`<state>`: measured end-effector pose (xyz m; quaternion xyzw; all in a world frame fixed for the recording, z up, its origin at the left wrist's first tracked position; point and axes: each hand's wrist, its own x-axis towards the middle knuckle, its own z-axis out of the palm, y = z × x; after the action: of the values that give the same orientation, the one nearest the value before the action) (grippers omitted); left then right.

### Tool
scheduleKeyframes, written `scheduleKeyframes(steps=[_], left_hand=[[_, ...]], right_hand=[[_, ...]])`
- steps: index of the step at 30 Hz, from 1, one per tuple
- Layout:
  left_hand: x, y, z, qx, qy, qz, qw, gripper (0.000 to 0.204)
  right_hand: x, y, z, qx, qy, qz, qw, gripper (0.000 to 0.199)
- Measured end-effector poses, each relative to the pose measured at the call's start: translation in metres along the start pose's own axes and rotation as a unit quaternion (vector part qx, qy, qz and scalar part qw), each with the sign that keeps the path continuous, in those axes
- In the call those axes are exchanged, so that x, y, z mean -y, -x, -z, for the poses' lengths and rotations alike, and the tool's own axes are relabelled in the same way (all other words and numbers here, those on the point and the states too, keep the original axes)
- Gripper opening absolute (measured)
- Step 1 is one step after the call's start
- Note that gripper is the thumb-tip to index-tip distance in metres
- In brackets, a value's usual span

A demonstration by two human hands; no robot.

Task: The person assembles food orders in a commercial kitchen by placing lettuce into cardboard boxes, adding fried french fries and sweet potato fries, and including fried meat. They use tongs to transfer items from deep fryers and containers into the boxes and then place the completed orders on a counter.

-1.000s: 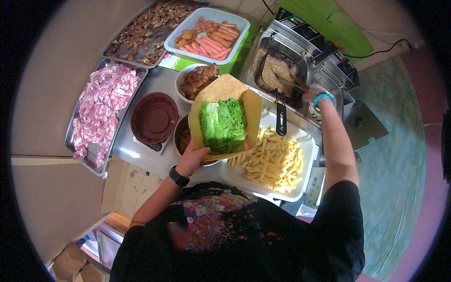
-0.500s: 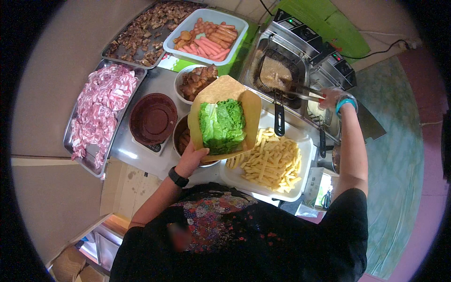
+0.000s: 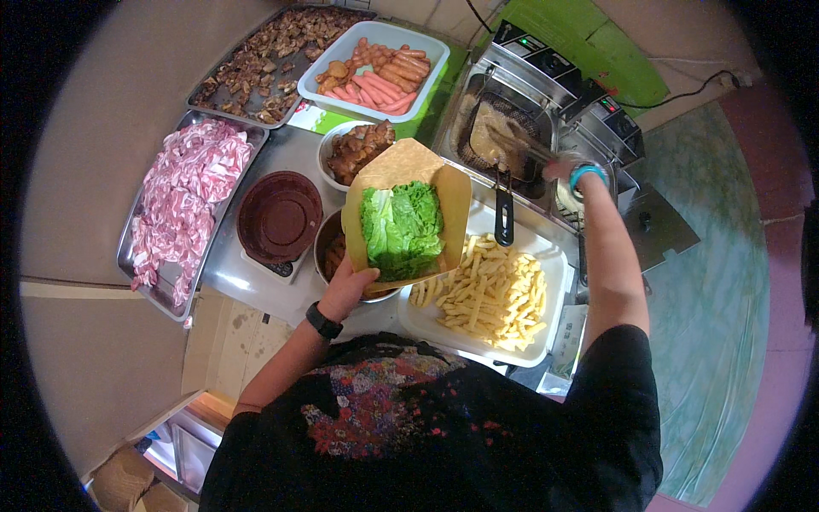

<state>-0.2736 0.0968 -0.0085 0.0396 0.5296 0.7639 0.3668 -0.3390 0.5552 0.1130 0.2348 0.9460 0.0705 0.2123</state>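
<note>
My left hand [image 3: 345, 290] is closed on the near left edge of a brown kraft-paper box [image 3: 404, 160], which is lined with green lettuce leaves [image 3: 403, 230]. My right hand [image 3: 572, 171], blurred by motion, grips metal tongs [image 3: 536, 151]. Their far ends are over a deep fryer's wire basket [image 3: 476, 164], whose black handle [image 3: 504, 220] points toward me. Pale, foamy oil [image 3: 488, 141] fills the basket; what the tongs touch in it is too smeared to tell. A white tub [image 3: 559, 294] of cut fries [image 3: 499, 299] stands below the fryer, partly behind the box.
Raw sliced meat [image 3: 188, 192] fills a tray at left. Beyond are a tray of browned meat pieces [image 3: 277, 51] and a tub of sausages [image 3: 388, 81]. A brown bowl [image 3: 279, 213] sits on a scale, near a bowl of cooked meat [image 3: 358, 152]. A metal lid [image 3: 657, 226] lies right.
My right hand and the tongs have moved left, further over the fryer basket. My left hand and the lettuce-lined box have hardly shifted.
</note>
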Motion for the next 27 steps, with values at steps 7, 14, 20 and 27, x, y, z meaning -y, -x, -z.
scheduleKeyframes(steps=[7,14,20,27], left_hand=[[0.0,0.0,-0.001,-0.02,0.002,0.011,1.0,0.056],[0.011,-0.005,0.004,0.002,0.033,0.007,0.999,0.054],[0.013,-0.004,0.006,0.009,0.046,-0.024,0.999,0.052],[0.003,-0.002,-0.001,0.005,0.039,0.005,0.999,0.052]], right_hand=[[0.03,0.006,-0.026,-0.043,0.03,0.046,0.998,0.04],[-0.023,0.054,0.011,-0.027,0.03,0.044,0.998,0.036],[-0.025,0.106,0.015,-0.047,0.039,-0.005,0.998,0.039],[-0.047,0.118,-0.064,-0.065,-0.097,0.005,0.993,0.033]])
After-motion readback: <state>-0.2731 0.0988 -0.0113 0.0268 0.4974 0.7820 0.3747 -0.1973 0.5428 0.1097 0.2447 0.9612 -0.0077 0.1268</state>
